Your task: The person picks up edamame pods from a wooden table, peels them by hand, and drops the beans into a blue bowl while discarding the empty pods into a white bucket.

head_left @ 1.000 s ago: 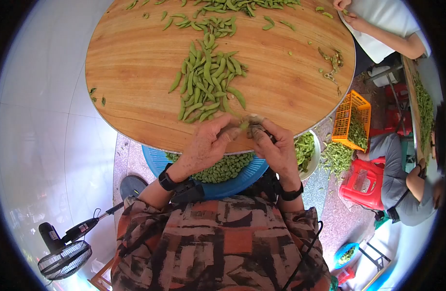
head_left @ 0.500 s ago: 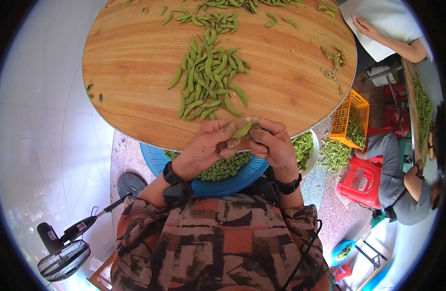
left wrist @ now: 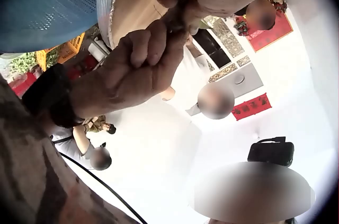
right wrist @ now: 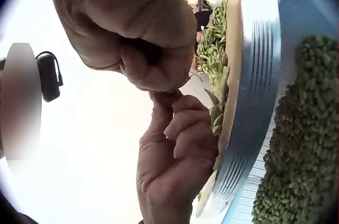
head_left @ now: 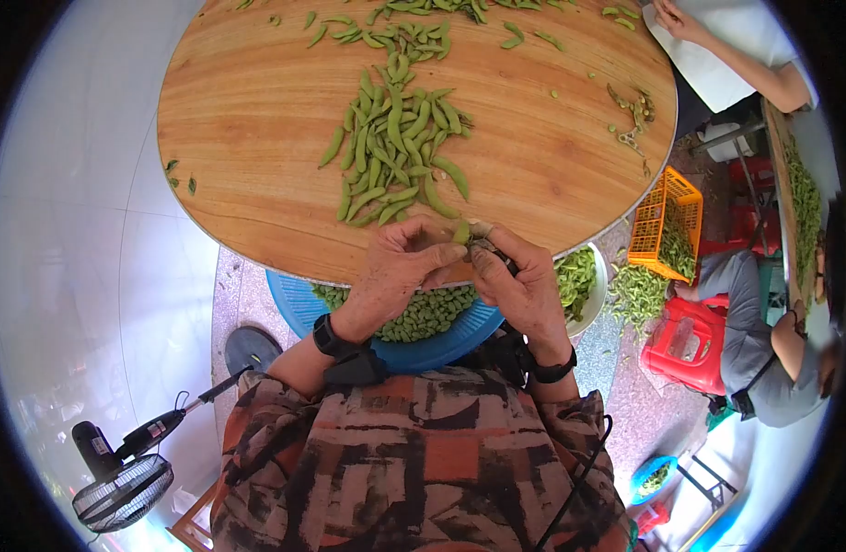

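Note:
At the near edge of the table, my left hand point(head_left: 400, 267) pinches a green soybean pod point(head_left: 461, 231) between thumb and fingers. My right hand point(head_left: 524, 290) meets it fingertip to fingertip, its curled fingers holding a small dark object point(head_left: 512, 267) whose kind I cannot tell. Both wrist views show the two hands joined at the fingertips, hiding most of the pod. Just beyond the hands lies a heap of soybean pods point(head_left: 395, 152). Shelled green beans point(head_left: 423, 317) fill part of a blue basin point(head_left: 441, 357) below the table edge.
More pods lie at the back of the round wooden table point(head_left: 257, 138). A pale bowl point(head_left: 596, 304) of green pods is at lower right, near an orange crate point(head_left: 667, 225) and red stool point(head_left: 685, 340). Other people sit to the right; a fan point(head_left: 124, 492) is lower left.
A pod showed between both hands half a second ago; now its tip stands up at my left fingertips. My right hand has turned, bringing the dark object back into view.

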A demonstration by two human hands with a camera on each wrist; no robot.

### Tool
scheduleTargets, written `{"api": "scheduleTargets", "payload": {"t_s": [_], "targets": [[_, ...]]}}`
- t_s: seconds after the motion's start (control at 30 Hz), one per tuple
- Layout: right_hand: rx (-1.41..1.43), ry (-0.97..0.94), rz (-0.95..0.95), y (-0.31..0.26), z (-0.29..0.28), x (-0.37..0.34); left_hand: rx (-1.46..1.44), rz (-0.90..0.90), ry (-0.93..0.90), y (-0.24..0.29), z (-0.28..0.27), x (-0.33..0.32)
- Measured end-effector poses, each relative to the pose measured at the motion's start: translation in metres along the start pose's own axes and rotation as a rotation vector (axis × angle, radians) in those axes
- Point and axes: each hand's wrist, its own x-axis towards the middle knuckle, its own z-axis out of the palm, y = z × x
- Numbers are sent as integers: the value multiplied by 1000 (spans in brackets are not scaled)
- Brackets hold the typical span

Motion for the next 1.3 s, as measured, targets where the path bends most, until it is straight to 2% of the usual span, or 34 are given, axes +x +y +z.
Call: {"api": "scheduleTargets", "payload": {"t_s": [0.2, 0.3, 0.37, 0.4, 0.47, 0.53, 0.6, 0.63, 0.67, 0.7, 0.77, 0.83, 0.9, 0.93, 0.97, 1.0, 1.1, 1.17, 1.2, 1.27, 1.3], "targets": [[122, -73, 48, 1, -5, -2, -43, -30, 38, 0, 1, -1], [121, -94, 3, 2, -4, -1, -1, -56, 59, 2, 3, -2], [-129, -49, -206, 10, -5, 3, -83, -86, -1, -1, -1, -1], [-129, -48, -204, 7, -6, 2, -166, -114, -58, -3, -3, -1], [171, -117, 32, -2, -8, 0, -209, -160, -95, -4, -9, -1], [153, -103, 76, 0, -11, 1, -254, -205, -134, -3, -8, 0], [134, -88, 122, 6, -10, 4, 66, -45, -38, 0, 2, 2], [-137, 0, -88, 12, -6, 7, 67, -46, -38, 1, 8, 2], [-406, 90, -298, 15, -1, 9, 361, 158, 88, 4, 16, 0], [-405, 92, -298, 13, 2, 8, 653, 364, 214, 5, 20, 0], [-563, 119, -343, 5, 8, 4, 661, 420, 169, 0, 12, 4], [-515, 104, -348, 7, 4, 7, 672, 476, 124, 6, 8, 3], [-470, 92, -351, 7, -2, 8, 286, 32, 73, 16, 6, -1], [-380, 53, -258, 7, -6, 8, 286, 31, 71, 17, 0, 0], [-289, 14, -167, 6, -7, 7, 130, -10, -8, 16, -6, 4], [-291, 15, -169, 7, -8, 8, -27, -50, -86, 16, -9, 6], [-402, 80, -245, 9, -5, 12, 5, 45, -19, 15, 1, 4], [-429, 127, -433, 10, 0, 15, -15, 52, 6, 11, -1, 5], [-430, 126, -435, 11, 0, 15, -38, 57, 28, 9, -3, 6], [-193, 107, -224, 13, 1, 11, -75, 56, 13, 7, -3, 5], [-194, 106, -228, 12, 3, 9, -112, 53, -2, 8, -2, 4]]}}
